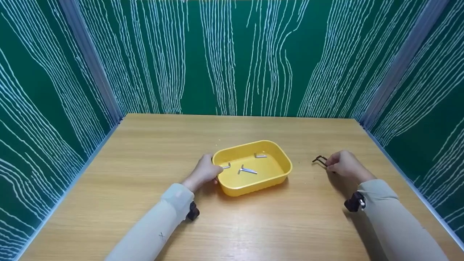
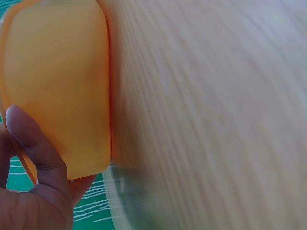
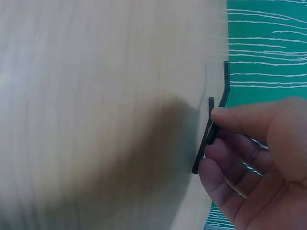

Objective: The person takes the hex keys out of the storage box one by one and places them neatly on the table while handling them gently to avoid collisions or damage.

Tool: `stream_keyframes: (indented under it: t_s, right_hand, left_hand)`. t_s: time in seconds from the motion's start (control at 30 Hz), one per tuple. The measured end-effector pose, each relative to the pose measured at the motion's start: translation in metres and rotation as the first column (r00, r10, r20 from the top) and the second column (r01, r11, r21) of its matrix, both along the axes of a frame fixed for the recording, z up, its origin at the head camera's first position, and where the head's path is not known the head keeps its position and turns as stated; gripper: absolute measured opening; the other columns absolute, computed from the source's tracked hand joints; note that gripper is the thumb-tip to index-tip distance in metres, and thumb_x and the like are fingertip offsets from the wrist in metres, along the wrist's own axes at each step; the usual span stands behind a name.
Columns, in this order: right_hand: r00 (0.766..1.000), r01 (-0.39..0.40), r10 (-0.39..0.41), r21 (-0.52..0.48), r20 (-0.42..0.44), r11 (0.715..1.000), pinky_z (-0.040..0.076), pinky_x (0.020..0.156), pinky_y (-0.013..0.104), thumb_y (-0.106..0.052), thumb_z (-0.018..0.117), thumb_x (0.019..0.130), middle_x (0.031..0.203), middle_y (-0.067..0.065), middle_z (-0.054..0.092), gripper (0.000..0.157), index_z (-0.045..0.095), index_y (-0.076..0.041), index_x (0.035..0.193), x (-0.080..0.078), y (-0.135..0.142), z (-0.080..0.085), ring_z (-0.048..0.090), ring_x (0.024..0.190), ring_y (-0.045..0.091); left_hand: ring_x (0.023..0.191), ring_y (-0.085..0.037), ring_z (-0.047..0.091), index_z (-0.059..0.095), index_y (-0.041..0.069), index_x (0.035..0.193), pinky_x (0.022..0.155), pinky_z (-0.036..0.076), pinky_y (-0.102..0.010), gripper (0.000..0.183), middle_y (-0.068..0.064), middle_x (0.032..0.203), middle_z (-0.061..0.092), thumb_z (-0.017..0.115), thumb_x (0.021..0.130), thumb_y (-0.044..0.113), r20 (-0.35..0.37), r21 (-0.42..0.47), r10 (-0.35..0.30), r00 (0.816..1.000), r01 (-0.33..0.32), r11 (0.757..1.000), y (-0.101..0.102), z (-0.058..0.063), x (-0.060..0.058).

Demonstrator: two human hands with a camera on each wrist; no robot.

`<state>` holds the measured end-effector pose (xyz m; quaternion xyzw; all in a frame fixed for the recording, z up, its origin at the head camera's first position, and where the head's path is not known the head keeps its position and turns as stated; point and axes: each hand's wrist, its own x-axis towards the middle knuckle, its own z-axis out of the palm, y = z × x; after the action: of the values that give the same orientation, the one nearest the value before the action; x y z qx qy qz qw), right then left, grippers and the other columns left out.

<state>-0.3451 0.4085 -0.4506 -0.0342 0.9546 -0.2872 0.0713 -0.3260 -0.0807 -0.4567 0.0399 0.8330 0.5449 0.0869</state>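
A yellow plastic bin (image 1: 237,190) stands on the table with several small silver L-shaped hex keys (image 1: 249,170) lying on its floor. My left hand (image 1: 203,171) grips the bin's left end, thumb over the rim and fingers outside. In the left wrist view the thumb (image 2: 36,139) lies along the bin's wall (image 2: 62,86). To the right of the bin, my right hand (image 1: 344,165) pinches black hex keys (image 1: 320,160) between thumb and fingers, low over the table. Up close in the right wrist view, two black bent rods (image 3: 225,81) show at the fingertips.
The wooden table (image 1: 163,134) carries the bin near its middle. Green panels with white wavy lines (image 1: 246,58) wall it in at the back and both sides, with metal posts (image 1: 402,61) at the back corners. Tiny pale specks lie behind the bin.
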Motion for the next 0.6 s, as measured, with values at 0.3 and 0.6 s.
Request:
stream_keyframes:
  t_s: [0.3, 0.6]
  right_hand:
    - [0.999, -0.030, 0.031, 0.027, -0.034, 0.999, 0.061, 0.083, 0.039, 0.004, 0.067, 0.097, 0.100, 0.022, 0.076, 0.014, 0.076, 0.011, 0.107, 0.0003, 0.0024, -0.0042, 0.069, 0.094, 0.031]
    - [0.999, 0.040, -0.040, 0.017, 0.013, 0.999, 0.060, 0.088, 0.044, 0.004, 0.065, 0.099, 0.105, 0.024, 0.074, 0.016, 0.075, 0.009, 0.111, -0.0014, 0.0000, -0.0065, 0.068, 0.099, 0.034]
  left_hand:
    - [0.047, -0.012, 0.057, 0.055, -0.010, 0.136, 0.042, 0.054, -0.022, 0.047, -0.017, 0.096, 0.069, 0.060, 0.089, -0.007, 0.020, -0.007, 0.022, 1.000, -0.022, 1.000, 0.0010, 0.0014, 0.0012]
    - [0.049, -0.013, 0.059, 0.054, -0.009, 0.140, 0.044, 0.056, -0.023, 0.049, -0.020, 0.102, 0.070, 0.061, 0.092, -0.006, 0.035, -0.015, 0.025, 0.999, -0.025, 1.000, 0.0009, 0.0018, 0.0011]
